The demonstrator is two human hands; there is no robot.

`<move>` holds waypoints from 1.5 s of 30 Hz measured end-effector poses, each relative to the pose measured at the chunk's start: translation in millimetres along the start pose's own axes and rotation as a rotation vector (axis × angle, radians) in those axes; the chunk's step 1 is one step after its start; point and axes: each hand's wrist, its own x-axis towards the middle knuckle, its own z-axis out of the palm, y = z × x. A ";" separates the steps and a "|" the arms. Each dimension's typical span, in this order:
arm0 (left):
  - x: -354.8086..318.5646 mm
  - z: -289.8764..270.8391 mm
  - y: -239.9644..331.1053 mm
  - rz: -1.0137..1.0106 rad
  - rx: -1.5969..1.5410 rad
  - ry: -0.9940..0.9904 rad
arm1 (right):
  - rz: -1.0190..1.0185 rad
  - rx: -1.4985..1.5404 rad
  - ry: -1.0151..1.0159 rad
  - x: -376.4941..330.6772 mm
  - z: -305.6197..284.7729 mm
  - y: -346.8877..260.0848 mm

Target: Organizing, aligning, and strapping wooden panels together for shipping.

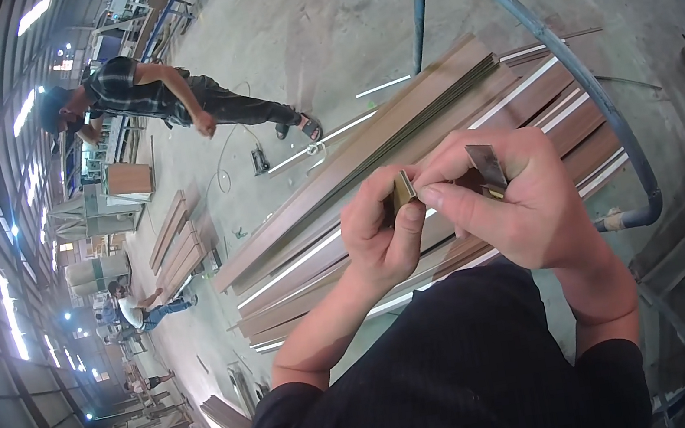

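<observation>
Both forearms come up from the bottom edge, bare below short dark sleeves, and meet close in front of the chest. Left hand (380,231) is curled into a loose fist — thumb up and pressed toward the fingertips in a pinch, knuckles facing the camera. Right hand (515,198) sits just beside it, touching at the fingertips, fingers bent and closed in a grip too. Right wrist is bent inward — the left one looks pretty straight.
</observation>
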 end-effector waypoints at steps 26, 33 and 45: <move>-7.4 28.0 -14.7 -0.151 0.028 0.058 | 0.102 -0.181 0.209 -3.8 -24.6 50.8; 9.9 31.4 -41.7 -0.158 -0.073 -0.020 | 0.258 -0.262 0.344 -26.6 -87.4 194.7; -20.3 105.6 -117.7 -0.368 -0.014 -0.209 | 0.494 -1.228 0.088 -203.9 -157.9 495.4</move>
